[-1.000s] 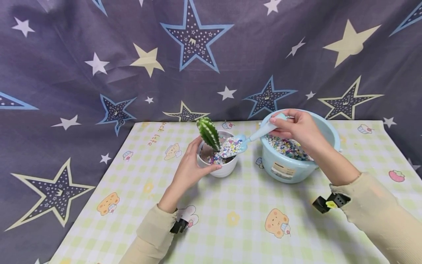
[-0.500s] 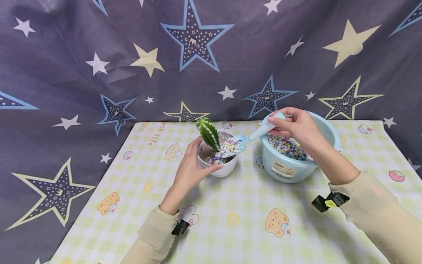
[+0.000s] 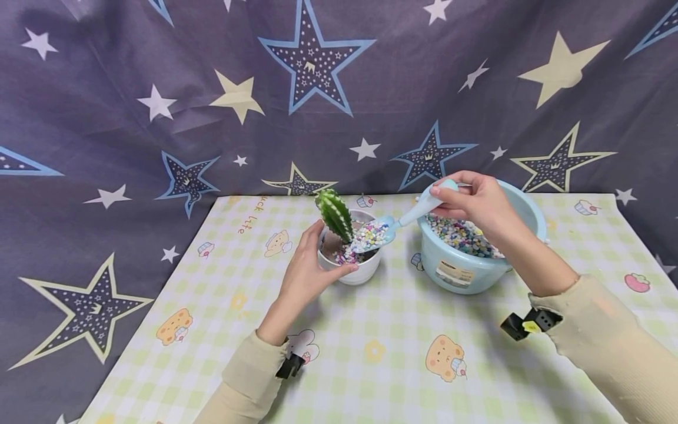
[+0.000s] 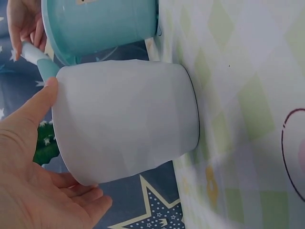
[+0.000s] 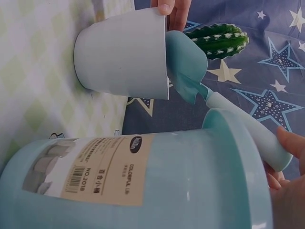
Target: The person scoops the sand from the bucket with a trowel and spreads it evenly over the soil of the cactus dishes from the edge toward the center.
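Observation:
My left hand holds the white flowerpot by its rim, thumb at the front and fingers round the left side. A green cactus leans to the left in the pot, with some coloured pebbles around its base. My right hand grips the light blue handle of a small trowel. Its blade, loaded with coloured pebbles, tilts down over the pot's right rim beside the cactus. In the right wrist view the underside of the trowel blade shows close to the pot's mouth.
A light blue bucket of coloured pebbles stands right of the pot, under my right forearm and hand. A checked cloth covers the table. Directly behind the table hangs a dark curtain with stars.
My right hand has risen very slightly, and the trowel's handle end with it. The blade stays over the pot with its pebbles. My left hand keeps its hold.

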`<act>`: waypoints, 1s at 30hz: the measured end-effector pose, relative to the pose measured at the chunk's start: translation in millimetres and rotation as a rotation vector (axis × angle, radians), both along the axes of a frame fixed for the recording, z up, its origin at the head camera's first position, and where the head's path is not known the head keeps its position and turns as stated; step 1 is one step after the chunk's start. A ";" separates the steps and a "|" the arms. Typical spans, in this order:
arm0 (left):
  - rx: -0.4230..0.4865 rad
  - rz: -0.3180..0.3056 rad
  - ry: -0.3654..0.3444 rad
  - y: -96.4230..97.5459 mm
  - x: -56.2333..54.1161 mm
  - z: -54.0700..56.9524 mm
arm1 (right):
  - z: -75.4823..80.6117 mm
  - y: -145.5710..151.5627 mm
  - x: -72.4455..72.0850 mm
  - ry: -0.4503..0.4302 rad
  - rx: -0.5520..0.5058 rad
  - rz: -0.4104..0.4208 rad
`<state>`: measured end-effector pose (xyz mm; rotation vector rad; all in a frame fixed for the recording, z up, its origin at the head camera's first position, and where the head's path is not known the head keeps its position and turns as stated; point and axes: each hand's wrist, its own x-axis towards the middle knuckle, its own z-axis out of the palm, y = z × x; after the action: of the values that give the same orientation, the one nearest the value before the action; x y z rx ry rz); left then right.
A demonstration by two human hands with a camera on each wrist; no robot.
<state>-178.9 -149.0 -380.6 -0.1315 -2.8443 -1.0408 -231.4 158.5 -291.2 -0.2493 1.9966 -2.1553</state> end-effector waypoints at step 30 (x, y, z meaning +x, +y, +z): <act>-0.048 -0.122 -0.044 -18.3 -16.8 2.8 | 6.0 -0.2 1.9 0.012 0.026 0.007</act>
<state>-195.7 -167.3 -377.7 -0.2938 -2.9344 -1.0091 -229.6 158.3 -285.2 -0.2656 2.0253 -2.1276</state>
